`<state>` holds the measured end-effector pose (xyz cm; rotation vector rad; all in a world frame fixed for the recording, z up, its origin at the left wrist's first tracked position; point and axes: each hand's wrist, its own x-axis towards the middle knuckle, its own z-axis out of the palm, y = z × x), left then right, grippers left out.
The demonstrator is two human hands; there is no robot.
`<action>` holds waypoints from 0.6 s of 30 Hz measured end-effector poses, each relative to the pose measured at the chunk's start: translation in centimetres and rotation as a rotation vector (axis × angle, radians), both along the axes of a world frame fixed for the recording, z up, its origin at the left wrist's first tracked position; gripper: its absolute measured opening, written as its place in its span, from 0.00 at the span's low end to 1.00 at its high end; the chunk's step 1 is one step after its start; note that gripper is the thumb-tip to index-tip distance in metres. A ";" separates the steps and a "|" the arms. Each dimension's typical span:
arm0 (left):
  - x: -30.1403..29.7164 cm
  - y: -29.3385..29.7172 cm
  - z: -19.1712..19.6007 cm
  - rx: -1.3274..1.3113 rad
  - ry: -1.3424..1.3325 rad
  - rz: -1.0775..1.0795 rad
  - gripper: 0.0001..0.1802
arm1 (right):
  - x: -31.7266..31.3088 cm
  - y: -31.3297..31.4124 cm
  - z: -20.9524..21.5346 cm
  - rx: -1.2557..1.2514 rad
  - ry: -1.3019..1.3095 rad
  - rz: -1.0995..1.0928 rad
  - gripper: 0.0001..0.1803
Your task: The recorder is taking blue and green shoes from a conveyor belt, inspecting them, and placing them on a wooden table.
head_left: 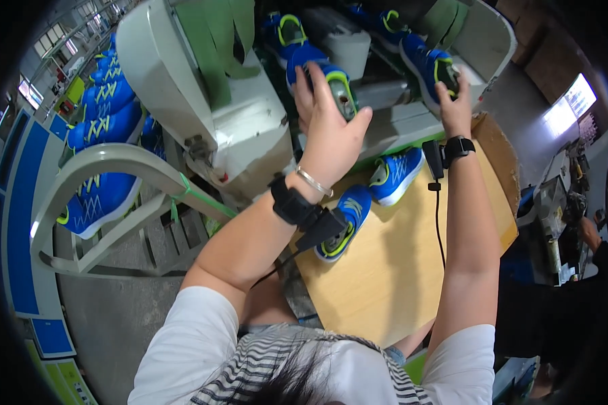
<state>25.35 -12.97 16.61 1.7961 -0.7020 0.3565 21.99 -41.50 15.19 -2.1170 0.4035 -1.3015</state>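
My left hand point(332, 131) is at the heel of a blue shoe point(317, 61) with a lime-green collar, its fingers along one side and the thumb by the other. That shoe lies on a machine's moving-line opening, toe pointing away. Farther right, my right hand point(457, 108) grips the heel end of another blue shoe point(422, 64), thumb and fingers on either side of its collar. Below them, two blue shoes, one point(398, 174) farther and one point(346, 223) nearer, rest on a light wooden board point(371, 290).
White machine housings with green hanging strips point(216, 47) flank the opening. At left, a curved grey metal rail point(101, 158) stands before a rack of blue shoes point(105, 131). A cardboard piece point(500, 152) edges the board's right side. Another person's arm point(591, 235) shows at far right.
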 end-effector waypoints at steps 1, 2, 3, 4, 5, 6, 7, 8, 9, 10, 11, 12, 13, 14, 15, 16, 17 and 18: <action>0.5 0.5 0.0 0.019 0.019 0.019 0.56 | -0.3 1.6 -0.1 -0.082 -0.048 -0.170 0.34; 0.9 0.5 0.2 0.003 0.010 0.017 0.55 | -0.8 3.1 -0.5 -0.156 -0.174 -0.273 0.31; 1.2 0.4 0.5 -0.017 -0.002 0.014 0.55 | -1.3 4.3 -1.0 -0.234 -0.305 -0.377 0.27; 1.2 0.5 0.7 -0.036 0.027 0.017 0.55 | -2.2 5.9 -2.6 -0.168 -0.202 -0.188 0.25; 1.5 0.3 0.6 -0.039 0.028 0.022 0.55 | -2.9 7.2 -4.6 -0.106 -0.108 -0.001 0.23; 1.7 -0.1 0.5 -0.060 0.021 0.003 0.55 | -3.8 7.7 -6.6 -0.148 0.130 0.108 0.27; 1.7 -0.2 0.5 -0.077 0.011 -0.012 0.55 | -4.5 8.4 -8.9 -0.183 0.366 0.219 0.32; 1.7 0.1 0.4 -0.074 0.010 -0.007 0.55 | -5.3 10.4 -11.5 -0.158 0.551 0.118 0.39; 1.6 0.5 0.3 -0.085 -0.106 0.034 0.54 | -6.2 12.4 -13.4 -0.130 0.734 0.020 0.47; 1.2 1.1 0.1 -0.092 -0.218 0.072 0.53 | -7.4 13.0 -14.1 -0.197 0.776 -0.052 0.53; 0.3 1.8 0.1 -0.082 -0.215 0.079 0.53 | -8.7 13.1 -14.3 -0.263 0.818 -0.126 0.60; -1.0 2.5 0.0 -0.096 -0.319 -0.027 0.52 | -10.0 13.2 -14.5 -0.183 0.775 -0.183 0.62; -2.3 3.2 -0.2 -0.112 -0.422 -0.137 0.52 | -11.0 12.7 -14.5 -0.113 0.692 -0.191 0.61; -3.7 4.0 -0.7 -0.083 -0.451 -0.211 0.50 | -12.5 12.0 -15.2 0.090 0.536 -0.200 0.58; -4.5 4.9 -1.7 -0.083 -0.453 -0.222 0.50 | -13.3 11.9 -15.7 0.288 0.368 -0.202 0.55; -5.2 5.8 -3.2 0.017 -0.329 -0.342 0.49 | -14.8 12.0 -16.2 0.293 0.365 -0.217 0.55; -5.7 6.3 -5.0 0.114 -0.204 -0.456 0.49 | -16.6 12.3 -16.5 0.334 0.344 -0.165 0.53; -6.3 6.8 -6.7 0.201 -0.057 -0.452 0.49 | -18.6 12.7 -16.8 0.377 0.323 -0.117 0.51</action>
